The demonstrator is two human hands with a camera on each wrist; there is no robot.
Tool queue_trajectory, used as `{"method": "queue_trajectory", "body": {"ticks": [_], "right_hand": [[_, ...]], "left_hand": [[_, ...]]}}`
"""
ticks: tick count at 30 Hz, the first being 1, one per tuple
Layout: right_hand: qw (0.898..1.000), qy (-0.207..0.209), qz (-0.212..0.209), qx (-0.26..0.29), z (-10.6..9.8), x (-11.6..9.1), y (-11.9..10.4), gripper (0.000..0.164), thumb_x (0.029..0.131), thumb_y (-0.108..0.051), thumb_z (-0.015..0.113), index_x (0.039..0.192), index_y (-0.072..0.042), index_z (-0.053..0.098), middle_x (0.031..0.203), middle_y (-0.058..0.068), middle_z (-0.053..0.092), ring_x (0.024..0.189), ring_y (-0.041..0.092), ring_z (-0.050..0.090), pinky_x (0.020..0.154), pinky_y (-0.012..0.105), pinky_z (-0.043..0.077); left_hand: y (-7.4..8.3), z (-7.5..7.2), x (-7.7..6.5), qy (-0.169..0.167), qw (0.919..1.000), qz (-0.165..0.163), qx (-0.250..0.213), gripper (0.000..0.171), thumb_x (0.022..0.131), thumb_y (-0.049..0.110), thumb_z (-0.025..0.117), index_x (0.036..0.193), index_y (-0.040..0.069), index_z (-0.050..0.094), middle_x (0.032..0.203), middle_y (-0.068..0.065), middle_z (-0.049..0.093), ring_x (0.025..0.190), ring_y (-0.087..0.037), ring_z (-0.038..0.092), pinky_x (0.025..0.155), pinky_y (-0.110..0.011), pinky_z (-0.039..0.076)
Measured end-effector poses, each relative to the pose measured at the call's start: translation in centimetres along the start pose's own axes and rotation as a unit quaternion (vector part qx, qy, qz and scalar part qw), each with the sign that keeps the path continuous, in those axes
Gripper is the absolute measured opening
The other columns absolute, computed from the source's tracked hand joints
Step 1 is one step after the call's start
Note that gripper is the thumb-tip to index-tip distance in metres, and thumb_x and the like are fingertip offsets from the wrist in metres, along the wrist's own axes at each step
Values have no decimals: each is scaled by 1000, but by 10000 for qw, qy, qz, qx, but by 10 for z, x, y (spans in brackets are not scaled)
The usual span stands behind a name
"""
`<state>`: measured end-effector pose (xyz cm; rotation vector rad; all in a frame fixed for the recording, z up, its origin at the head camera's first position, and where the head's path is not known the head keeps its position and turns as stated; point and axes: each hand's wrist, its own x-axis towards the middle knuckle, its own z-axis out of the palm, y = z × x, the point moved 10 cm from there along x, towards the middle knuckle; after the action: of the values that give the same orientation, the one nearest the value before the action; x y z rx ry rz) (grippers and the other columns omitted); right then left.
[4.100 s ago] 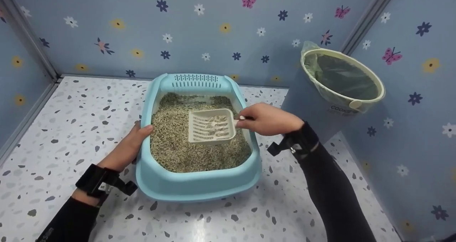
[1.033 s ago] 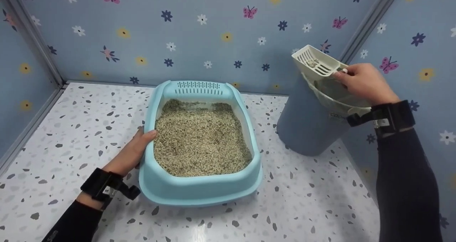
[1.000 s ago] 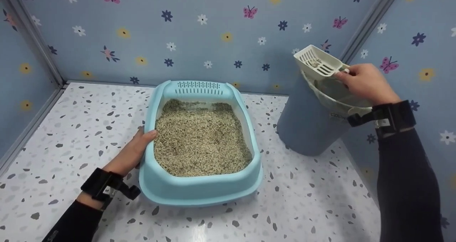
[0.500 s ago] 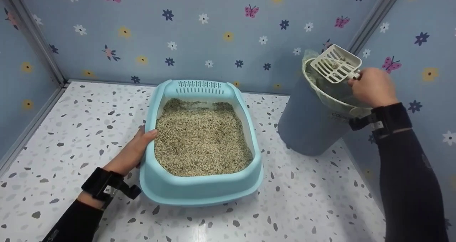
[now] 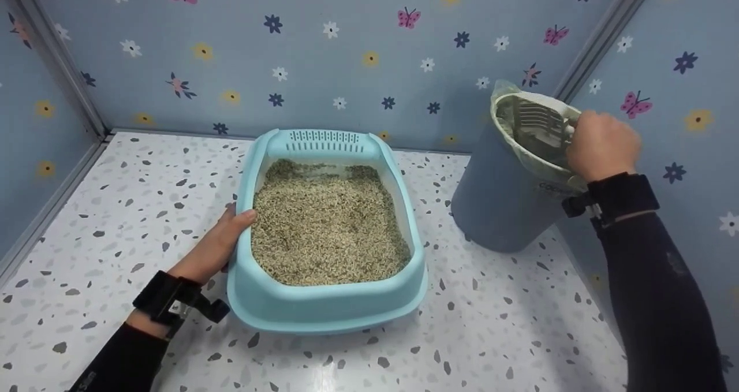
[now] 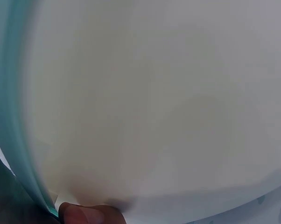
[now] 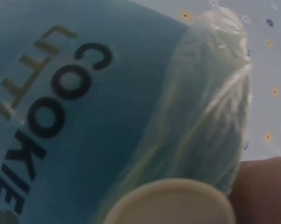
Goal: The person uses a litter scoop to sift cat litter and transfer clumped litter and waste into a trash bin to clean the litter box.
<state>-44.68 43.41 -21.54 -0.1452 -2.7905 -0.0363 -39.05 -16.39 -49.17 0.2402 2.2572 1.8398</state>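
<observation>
My right hand (image 5: 603,146) grips the handle of a pale slotted litter scoop (image 5: 540,123). The scoop is tipped steeply inside the mouth of a blue bin (image 5: 496,201) lined with a thin greenish bag (image 5: 506,90). In the right wrist view the bin's lettered wall (image 7: 131,93) fills much of the frame, and part of the hand (image 7: 266,191) shows at lower right. My left hand (image 5: 216,245) holds the left rim of a light blue litter box (image 5: 323,308), thumb over the edge, other fingers mostly hidden beneath. Granular litter (image 5: 329,230) covers the box's bottom.
The speckled floor (image 5: 115,219) carries both the box and the bin. A flower-and-butterfly patterned wall (image 5: 323,63) stands behind them, and another patterned wall (image 5: 687,149) closes in on the right beside the bin.
The right hand has carried the scoop from over the litter to the bin and turned it downward; clumps seen on it half a second ago no longer show. The left hand stays put.
</observation>
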Motion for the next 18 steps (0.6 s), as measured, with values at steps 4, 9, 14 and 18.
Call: {"method": "queue_trajectory", "body": {"ticks": [4,9,14,18], "right_hand": [[9992,185,-156,-312,1,-2,-5,7,91,6,61,93,12,59,93,38,62,75,56,62,56,68,48],[9983,247,-239,-479,2,-2,-9,12,95,6,57,99,17,61,99,41,62,80,60,64,55,71,50],[9992,113,-188,-339,2,-2,-9,10,93,4,59,96,13,58,98,41,62,83,61,64,57,72,50],[9998,63,-133,-99,0,-5,-6,9,88,4,60,93,10,56,95,38,61,84,61,63,61,73,50]], "left_hand": [[-1,0,0,-6,10000,-57,40,93,113,62,43,180,16,-3,143,-37,46,97,-39,71,73,-48,63],[-1,1,0,-49,10000,-3,37,94,114,61,42,180,15,-6,160,-37,31,117,-48,64,89,-51,59],[-2,3,0,-91,9999,-99,101,101,112,64,42,178,14,-16,179,-33,-2,148,-54,39,112,-64,44],[-2,2,0,-36,9998,-119,171,102,112,65,43,178,12,-14,178,-36,5,144,-54,44,108,-61,48]]}}
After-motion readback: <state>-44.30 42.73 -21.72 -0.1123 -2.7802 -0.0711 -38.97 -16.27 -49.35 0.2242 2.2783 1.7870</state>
